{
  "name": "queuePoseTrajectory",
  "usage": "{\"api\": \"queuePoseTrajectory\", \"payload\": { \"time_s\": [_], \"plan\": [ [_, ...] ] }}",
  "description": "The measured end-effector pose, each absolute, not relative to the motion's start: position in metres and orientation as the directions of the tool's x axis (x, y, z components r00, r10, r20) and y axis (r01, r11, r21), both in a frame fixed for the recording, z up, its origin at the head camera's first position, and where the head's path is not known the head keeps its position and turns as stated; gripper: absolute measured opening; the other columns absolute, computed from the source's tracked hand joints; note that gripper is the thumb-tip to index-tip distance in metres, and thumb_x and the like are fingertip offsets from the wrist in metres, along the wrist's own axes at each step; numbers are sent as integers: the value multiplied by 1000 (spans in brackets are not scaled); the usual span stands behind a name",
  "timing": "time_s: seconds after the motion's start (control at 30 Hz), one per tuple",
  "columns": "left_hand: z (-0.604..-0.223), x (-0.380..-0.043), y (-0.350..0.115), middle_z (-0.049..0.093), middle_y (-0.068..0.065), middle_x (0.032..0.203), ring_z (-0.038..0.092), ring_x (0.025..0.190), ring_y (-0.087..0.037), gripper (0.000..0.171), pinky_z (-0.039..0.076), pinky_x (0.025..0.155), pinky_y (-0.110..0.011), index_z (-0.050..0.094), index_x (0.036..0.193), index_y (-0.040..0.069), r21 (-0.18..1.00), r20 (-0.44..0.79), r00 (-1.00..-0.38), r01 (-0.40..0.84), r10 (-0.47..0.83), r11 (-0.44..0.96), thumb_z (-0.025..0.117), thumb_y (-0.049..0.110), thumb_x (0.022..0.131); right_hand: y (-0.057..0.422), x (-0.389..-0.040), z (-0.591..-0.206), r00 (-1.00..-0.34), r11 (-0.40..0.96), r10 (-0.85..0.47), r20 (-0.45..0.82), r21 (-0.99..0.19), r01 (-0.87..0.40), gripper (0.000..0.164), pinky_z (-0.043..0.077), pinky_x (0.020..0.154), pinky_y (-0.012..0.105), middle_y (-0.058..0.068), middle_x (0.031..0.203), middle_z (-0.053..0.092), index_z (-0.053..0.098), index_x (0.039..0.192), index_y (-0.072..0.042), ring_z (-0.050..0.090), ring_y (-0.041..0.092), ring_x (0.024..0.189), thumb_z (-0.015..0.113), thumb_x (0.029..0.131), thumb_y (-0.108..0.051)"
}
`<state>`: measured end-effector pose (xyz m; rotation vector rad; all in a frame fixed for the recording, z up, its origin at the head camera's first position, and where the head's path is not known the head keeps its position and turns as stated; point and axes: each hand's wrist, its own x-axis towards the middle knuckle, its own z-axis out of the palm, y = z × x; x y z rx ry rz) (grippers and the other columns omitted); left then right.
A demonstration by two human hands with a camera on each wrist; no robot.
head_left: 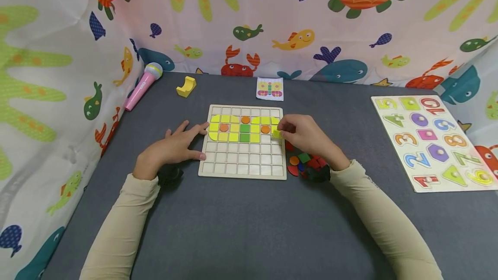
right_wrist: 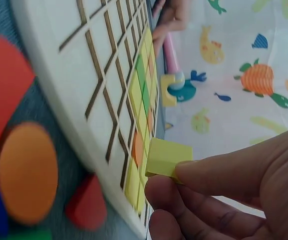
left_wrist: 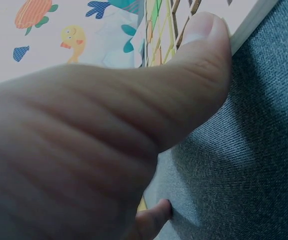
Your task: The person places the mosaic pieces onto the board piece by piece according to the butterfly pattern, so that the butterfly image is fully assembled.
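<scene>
A wooden grid board (head_left: 243, 170) lies on the table with yellow, orange and green tiles in its upper rows; the lower cells are bare. My right hand (head_left: 307, 132) pinches a yellow tile (right_wrist: 168, 157) between thumb and fingers above the board's right edge. In the right wrist view that tile is tilted up off the grid. At the board's left edge my left hand (head_left: 169, 148) rests with its fingers spread, and its thumb (left_wrist: 206, 55) touches the frame. A small pattern card (head_left: 270, 93) lies behind the board.
Loose tiles, among them an orange circle (head_left: 294, 160) and a green square (head_left: 304, 157), lie right of the board, partly under my right wrist. A number puzzle (head_left: 438, 152) lies far right. A pink microphone (head_left: 141, 90) and a yellow block (head_left: 186, 87) are at back left.
</scene>
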<state>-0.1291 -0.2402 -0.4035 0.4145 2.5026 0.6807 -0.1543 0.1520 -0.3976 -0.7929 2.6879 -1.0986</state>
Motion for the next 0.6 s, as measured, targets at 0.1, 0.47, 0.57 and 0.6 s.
{"api": "queuePoseTrajectory", "payload": {
  "time_s": [0.1, 0.47, 0.57, 0.6],
  "plan": [
    [-406, -131, -241, 29, -16, 174, -6, 161, -48, 93, -5, 116, -81, 30, 168, 22, 539, -390, -824, 157, 410, 828, 84, 44, 94, 142, -155, -400, -844, 588, -532, 70, -686, -428, 8, 55, 75, 39, 9, 98, 74, 74, 105, -2, 64, 23, 84, 71, 98, 1],
    [-438, -147, -253, 26, -6, 176, -8, 163, -42, 98, -6, 115, -82, 31, 168, 31, 529, -389, -827, 160, 406, 834, 83, 59, 89, 122, -157, -410, -806, 599, -590, 48, -643, -477, 11, 58, 81, 40, 9, 101, 75, 76, 108, 0, 65, 22, 86, 71, 98, 2],
    [-437, -147, -253, 25, -7, 176, -9, 162, -42, 99, -6, 115, -82, 32, 168, 30, 532, -390, -827, 158, 406, 832, 82, 60, 89, 119, -156, -411, -800, 597, -596, 75, -625, -503, 14, 58, 83, 42, 11, 105, 74, 77, 109, 2, 65, 25, 92, 70, 97, 4],
    [-438, -147, -253, 25, -6, 176, -8, 163, -41, 99, -6, 116, -81, 31, 168, 30, 523, -394, -828, 154, 398, 838, 81, 61, 89, 119, -156, -411, -797, 598, -598, 85, -615, -514, 15, 58, 83, 42, 12, 105, 73, 77, 109, 2, 64, 26, 93, 70, 97, 5]
  ]
}}
